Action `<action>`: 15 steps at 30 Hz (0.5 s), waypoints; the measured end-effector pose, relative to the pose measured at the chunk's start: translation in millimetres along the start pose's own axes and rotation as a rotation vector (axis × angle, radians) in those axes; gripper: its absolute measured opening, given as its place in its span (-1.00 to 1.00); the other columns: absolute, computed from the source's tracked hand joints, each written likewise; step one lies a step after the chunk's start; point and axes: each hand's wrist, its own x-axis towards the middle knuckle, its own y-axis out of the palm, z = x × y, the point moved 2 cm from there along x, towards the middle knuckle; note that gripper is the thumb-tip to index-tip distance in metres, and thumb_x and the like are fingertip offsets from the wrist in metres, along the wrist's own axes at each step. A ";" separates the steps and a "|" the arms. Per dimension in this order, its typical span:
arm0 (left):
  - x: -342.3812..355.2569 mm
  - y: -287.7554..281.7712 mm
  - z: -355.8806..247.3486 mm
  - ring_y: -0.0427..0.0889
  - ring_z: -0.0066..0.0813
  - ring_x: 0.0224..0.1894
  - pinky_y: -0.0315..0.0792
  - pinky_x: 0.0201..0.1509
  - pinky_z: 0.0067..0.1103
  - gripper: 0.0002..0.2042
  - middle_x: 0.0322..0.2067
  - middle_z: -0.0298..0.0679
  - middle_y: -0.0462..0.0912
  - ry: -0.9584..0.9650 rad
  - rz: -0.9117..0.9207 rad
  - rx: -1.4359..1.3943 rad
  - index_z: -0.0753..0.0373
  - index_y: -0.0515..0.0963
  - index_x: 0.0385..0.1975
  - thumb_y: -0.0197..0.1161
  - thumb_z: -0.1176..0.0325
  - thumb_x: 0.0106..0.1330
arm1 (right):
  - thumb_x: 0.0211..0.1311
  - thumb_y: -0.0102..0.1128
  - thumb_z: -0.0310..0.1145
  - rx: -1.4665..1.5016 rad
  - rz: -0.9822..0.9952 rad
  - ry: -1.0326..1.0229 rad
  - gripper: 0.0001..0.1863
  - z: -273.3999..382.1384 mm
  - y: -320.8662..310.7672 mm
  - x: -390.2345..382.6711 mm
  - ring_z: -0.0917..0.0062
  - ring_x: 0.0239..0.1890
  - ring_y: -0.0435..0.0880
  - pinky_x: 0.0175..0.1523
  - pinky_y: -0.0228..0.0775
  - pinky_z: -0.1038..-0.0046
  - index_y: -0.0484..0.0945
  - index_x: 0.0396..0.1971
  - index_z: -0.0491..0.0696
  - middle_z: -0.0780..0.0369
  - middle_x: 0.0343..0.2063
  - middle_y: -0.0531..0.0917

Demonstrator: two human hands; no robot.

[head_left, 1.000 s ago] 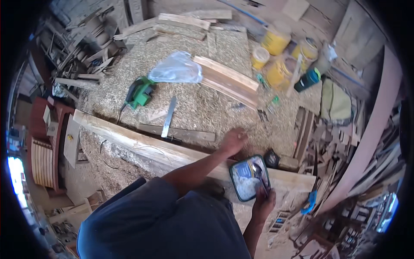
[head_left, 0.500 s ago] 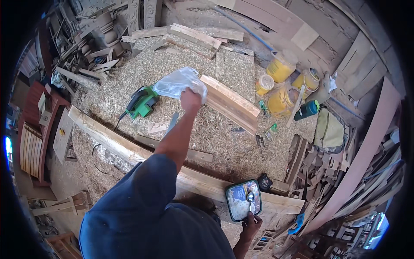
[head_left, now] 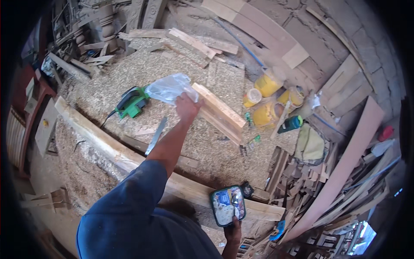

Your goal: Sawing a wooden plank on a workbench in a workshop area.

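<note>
A second earlier the left hand [head_left: 188, 108] was near the tub [head_left: 225, 212]; now it had reached the near right edge of the clear plastic bag [head_left: 167, 88], on the surface [head_left: 258, 210] between the green power tool [head_left: 133, 102] and a plank [head_left: 221, 108]. Whether its fingers gripped the plastic could not be told. The right hand [head_left: 233, 232] held the tub as before, a spoon [head_left: 235, 201] lying across it, palm hidden. The left sleeve [head_left: 129, 194] covered part of the surface's near edge.

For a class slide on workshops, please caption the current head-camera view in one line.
Amid wood shavings, the left hand touches a clear plastic bag; the right hand holds a rectangular container.
</note>
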 end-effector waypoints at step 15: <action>43.9 -110.4 168.4 0.57 -0.15 -0.40 0.51 -0.20 -0.16 -0.92 -0.47 -0.17 0.54 -0.335 -0.016 -0.920 0.27 0.55 -0.24 0.28 0.52 0.33 | 0.50 0.41 -0.27 0.076 -0.081 -0.079 -0.26 -50.1 33.3 -27.4 0.18 0.45 0.63 0.52 0.49 -0.06 0.38 0.61 -0.05 0.12 0.42 0.64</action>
